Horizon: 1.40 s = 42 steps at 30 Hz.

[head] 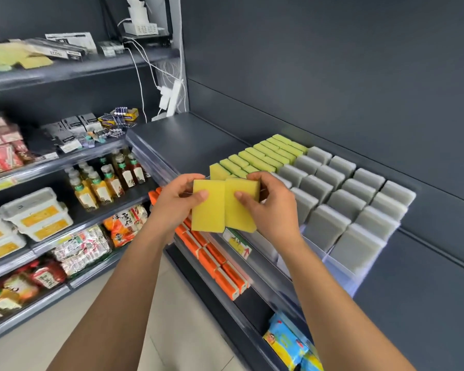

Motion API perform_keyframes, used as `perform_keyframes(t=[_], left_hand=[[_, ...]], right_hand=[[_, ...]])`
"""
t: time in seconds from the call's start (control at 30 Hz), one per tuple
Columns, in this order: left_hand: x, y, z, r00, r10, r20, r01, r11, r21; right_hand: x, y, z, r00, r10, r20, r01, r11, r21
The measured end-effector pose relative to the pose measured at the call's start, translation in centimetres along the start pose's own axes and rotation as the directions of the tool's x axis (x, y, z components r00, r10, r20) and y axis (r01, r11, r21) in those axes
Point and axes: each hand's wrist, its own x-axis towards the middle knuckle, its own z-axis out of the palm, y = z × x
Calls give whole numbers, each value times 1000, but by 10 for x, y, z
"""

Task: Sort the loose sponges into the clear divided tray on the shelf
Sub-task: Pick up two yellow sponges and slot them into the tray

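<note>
I hold two yellow sponges side by side in front of the shelf edge. My left hand (177, 199) grips the left sponge (208, 210), thumb on its face. My right hand (269, 204) grips the right sponge (239, 210) the same way. Behind them the clear divided tray (343, 266) sits on the dark shelf. Its left rows hold yellow-green sponges (265, 153) standing on edge, and its right rows hold grey sponges (340, 196). One yellow sponge (219, 171) stands at the near end of the yellow rows, just behind my hands.
The bare dark shelf top (188, 140) stretches left of the tray. Orange packs (220, 263) fill the shelf below, blue packets (287, 341) lower still. Shelves at left carry bottles (105, 180), boxes and snack bags. White cables and a power strip (172, 97) hang at the corner.
</note>
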Motion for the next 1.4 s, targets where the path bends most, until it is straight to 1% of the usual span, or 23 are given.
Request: perform_keyframes(t=[0.07, 0.13, 0.3, 0.4, 0.53, 0.67, 0.77, 0.9, 1.03, 1.1, 1.17, 1.23, 1.3, 1.4], left_hand=[[22, -5, -10, 999, -3, 36, 3, 1000, -4], [44, -7, -18, 996, -9, 86, 9, 1000, 3], [103, -11, -37, 964, -40, 263, 25, 998, 60], [132, -13, -41, 927, -38, 372, 5, 996, 90], [155, -16, -38, 878, -22, 478, -40, 992, 119], [171, -19, -37, 831, 1, 556, -84, 989, 125], [178, -22, -36, 808, 37, 588, -133, 984, 121], [180, -25, -35, 798, 99, 595, -229, 962, 147], [178, -26, -32, 799, 167, 577, -317, 933, 169], [177, -27, -30, 804, 188, 564, -336, 927, 169], [177, -27, -30, 804, 205, 557, -350, 922, 166], [177, -28, -30, 799, 213, 562, -363, 917, 168], [177, -29, -31, 789, 217, 574, -372, 913, 166], [180, -28, -34, 756, 219, 617, -396, 903, 165]], right_hand=[[13, -1, 12, 1000, -5, -21, 4, 1000, -27], [25, -3, 22, 999, 20, -34, -22, 998, -60], [54, -8, 47, 988, 141, -69, -152, 970, -191], [65, -8, 58, 970, 226, -85, -241, 932, -273], [71, -10, 62, 934, 342, -101, -354, 864, -358], [71, -14, 70, 923, 371, -106, -374, 793, -481], [72, -18, 76, 920, 367, -136, -382, 766, -517], [68, -21, 84, 922, 342, -179, -383, 752, -537], [63, -19, 86, 937, 325, -127, -333, 721, -609], [62, -18, 85, 942, 312, -123, -313, 687, -655], [62, -16, 86, 947, 296, -125, -292, 631, -718], [62, -14, 87, 948, 292, -129, -287, 603, -745], [61, -11, 86, 941, 316, -121, -295, 591, -751], [59, -5, 88, 931, 345, -116, -300, 545, -783]])
